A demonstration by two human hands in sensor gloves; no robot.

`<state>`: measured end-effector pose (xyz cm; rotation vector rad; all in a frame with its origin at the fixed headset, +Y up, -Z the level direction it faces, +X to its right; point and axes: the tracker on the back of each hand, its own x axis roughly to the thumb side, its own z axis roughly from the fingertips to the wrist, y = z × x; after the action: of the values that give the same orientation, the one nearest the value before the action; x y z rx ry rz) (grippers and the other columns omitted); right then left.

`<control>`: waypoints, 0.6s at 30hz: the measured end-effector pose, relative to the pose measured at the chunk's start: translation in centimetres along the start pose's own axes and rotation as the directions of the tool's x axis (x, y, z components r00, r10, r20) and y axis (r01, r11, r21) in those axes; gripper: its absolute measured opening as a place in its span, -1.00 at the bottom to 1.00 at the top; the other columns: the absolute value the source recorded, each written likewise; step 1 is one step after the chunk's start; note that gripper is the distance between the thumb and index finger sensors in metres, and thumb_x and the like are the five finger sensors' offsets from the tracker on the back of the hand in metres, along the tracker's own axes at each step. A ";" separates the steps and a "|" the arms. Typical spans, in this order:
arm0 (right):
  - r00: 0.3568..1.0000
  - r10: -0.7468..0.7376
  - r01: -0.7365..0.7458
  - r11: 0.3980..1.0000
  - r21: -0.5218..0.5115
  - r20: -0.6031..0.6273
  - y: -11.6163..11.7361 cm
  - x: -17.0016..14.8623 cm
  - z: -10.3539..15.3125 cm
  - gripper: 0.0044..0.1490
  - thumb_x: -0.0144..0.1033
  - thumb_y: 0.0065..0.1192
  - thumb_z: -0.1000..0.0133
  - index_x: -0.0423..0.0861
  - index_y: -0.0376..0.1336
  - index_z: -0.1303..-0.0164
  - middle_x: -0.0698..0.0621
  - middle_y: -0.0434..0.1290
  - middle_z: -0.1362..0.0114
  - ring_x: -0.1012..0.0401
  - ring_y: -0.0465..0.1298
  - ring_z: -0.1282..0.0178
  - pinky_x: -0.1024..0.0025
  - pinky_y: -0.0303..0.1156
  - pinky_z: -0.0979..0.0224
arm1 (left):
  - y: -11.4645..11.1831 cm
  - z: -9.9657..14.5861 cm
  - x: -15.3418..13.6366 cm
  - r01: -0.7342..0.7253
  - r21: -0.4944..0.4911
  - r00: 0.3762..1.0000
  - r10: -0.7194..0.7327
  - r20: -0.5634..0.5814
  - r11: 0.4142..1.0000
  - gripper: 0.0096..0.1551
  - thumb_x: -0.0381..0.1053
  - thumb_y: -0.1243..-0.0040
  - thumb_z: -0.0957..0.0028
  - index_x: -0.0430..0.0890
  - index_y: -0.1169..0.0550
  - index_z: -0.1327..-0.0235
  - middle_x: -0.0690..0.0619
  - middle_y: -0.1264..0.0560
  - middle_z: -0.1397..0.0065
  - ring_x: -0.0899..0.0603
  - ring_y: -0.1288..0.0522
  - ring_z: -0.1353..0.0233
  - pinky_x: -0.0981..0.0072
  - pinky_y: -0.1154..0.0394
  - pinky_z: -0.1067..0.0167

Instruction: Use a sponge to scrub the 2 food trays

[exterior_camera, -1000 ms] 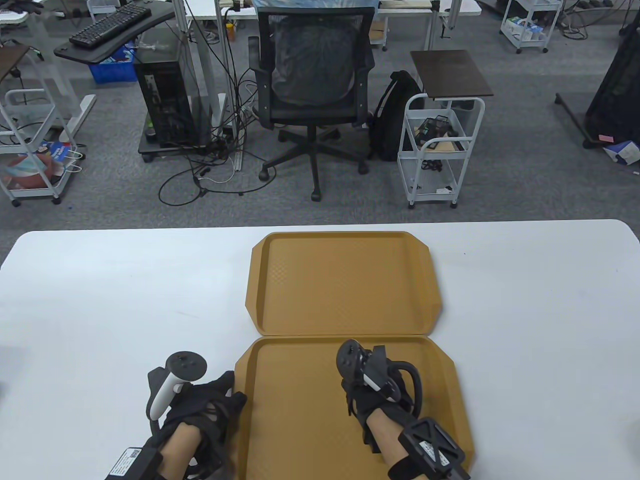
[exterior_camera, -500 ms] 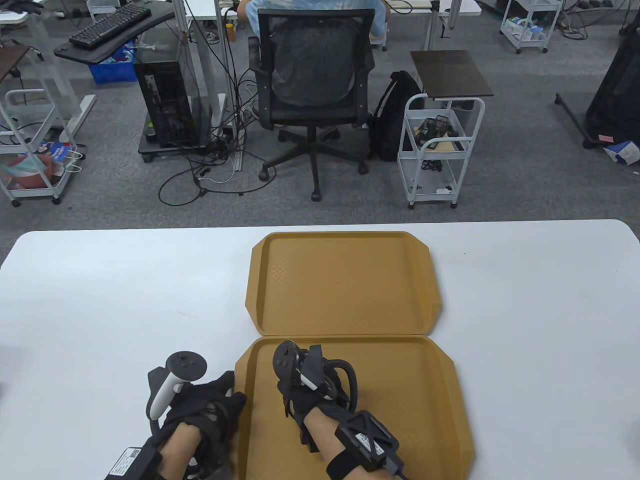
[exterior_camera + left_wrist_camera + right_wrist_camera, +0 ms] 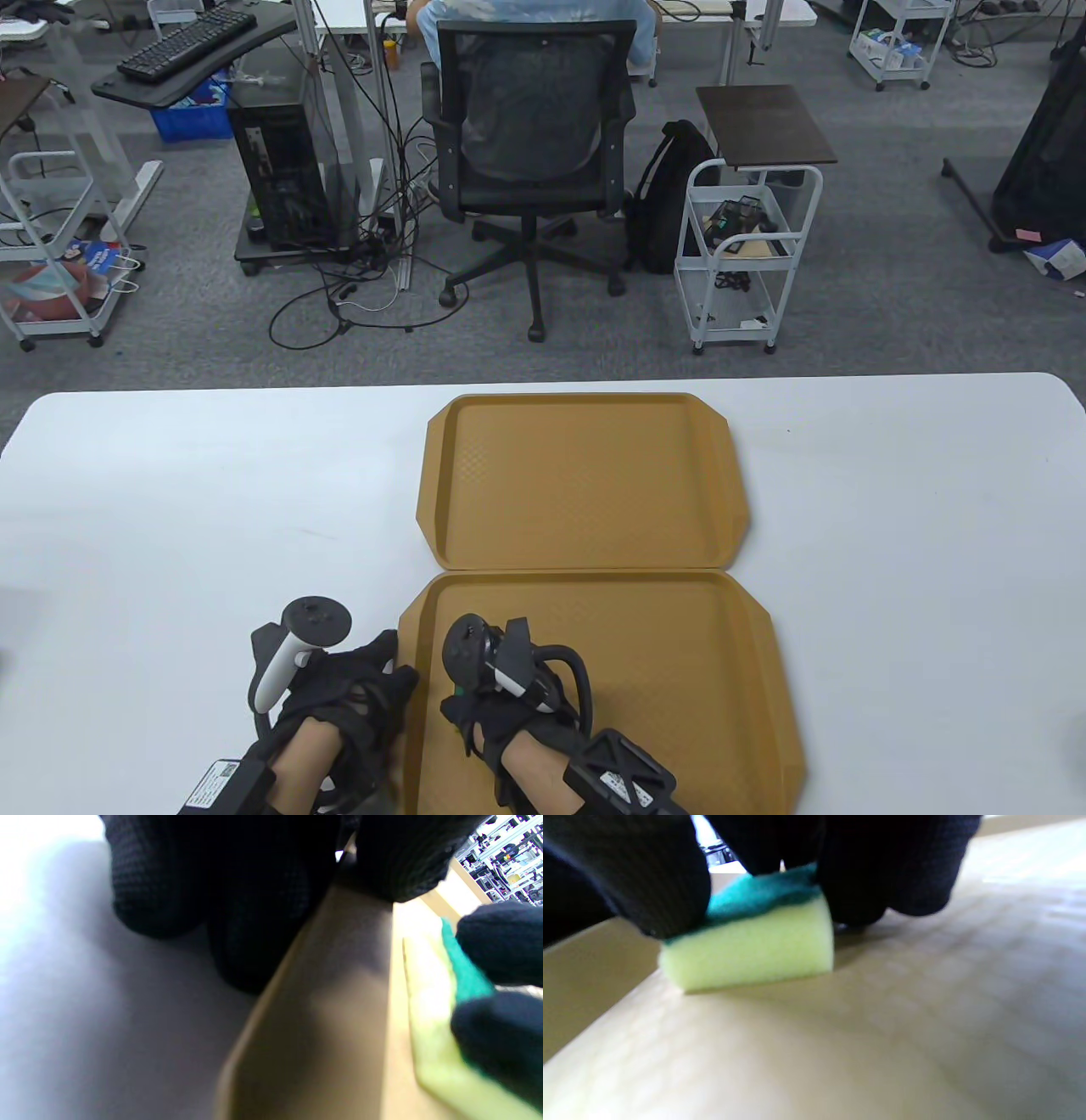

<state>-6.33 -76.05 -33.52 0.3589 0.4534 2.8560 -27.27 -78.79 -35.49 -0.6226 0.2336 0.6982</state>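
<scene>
Two tan food trays lie end to end on the white table, the far tray point(image 3: 585, 480) bare and the near tray point(image 3: 679, 679) under my hands. My right hand point(image 3: 484, 688) is in the near tray's left part and grips a yellow sponge with a green top point(image 3: 746, 942), yellow side pressed flat on the tray floor point(image 3: 882, 1018). Its fingers point(image 3: 649, 878) curl over the green layer. My left hand point(image 3: 373, 679) holds the near tray's left rim point(image 3: 322, 984), its fingers point(image 3: 169, 878) down on the table side. The sponge point(image 3: 428, 1001) sits close to that rim.
The white table point(image 3: 170, 509) stretches wide on both sides of the trays. Beyond its far edge a person sits in a black office chair point(image 3: 530, 127), with a white cart point(image 3: 747, 255) and a backpack point(image 3: 670, 195) on the floor.
My right hand has slid with the sponge from the middle of the near tray to its left part and nearer to me. The left hand has stayed on the rim.
</scene>
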 end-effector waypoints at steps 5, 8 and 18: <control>0.996 0.070 -0.071 0.997 0.004 0.060 0.9 0.3 2.1 0.02 0.07 0.49 0.01 -0.03 0.09 -0.59 -0.17 0.09 -0.66 -0.09 0.47 -0.20 0.03 0.52 -0.25 | 0.0 0.0 0.0 0.000 0.001 1.000 0.000 0.000 1.000 -0.16 0.27 -0.26 0.00 0.22 -0.24 -0.57 0.15 -0.73 0.06 -0.01 -0.85 0.26 0.21 -0.76 0.20; 0.996 0.075 -0.076 0.997 0.016 0.056 0.8 -0.4 2.7 0.03 0.08 0.49 0.01 -0.04 0.08 -0.59 -0.18 0.08 -0.66 -0.10 0.47 -0.20 0.02 0.52 -0.25 | 0.0 0.0 0.0 0.004 0.005 1.000 -0.004 0.000 1.000 -0.16 0.27 -0.26 0.01 0.22 -0.25 -0.57 0.15 -0.73 0.06 -0.01 -0.85 0.25 0.21 -0.76 0.20; 0.990 0.138 -0.137 0.990 0.024 -0.027 -0.9 -7.3 4.9 0.02 0.08 0.49 0.01 0.00 0.08 -0.59 -0.15 0.09 -0.67 -0.11 0.46 -0.26 -0.01 0.50 -0.29 | 0.0 0.0 0.0 0.005 0.003 1.000 -0.005 0.000 1.000 -0.16 0.27 -0.25 0.01 0.20 -0.25 -0.57 0.15 -0.73 0.06 -0.01 -0.85 0.25 0.21 -0.76 0.20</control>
<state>2.05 -75.73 -30.76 0.3678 0.4844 2.9955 -27.20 -78.78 -35.46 -0.6197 0.2333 0.6933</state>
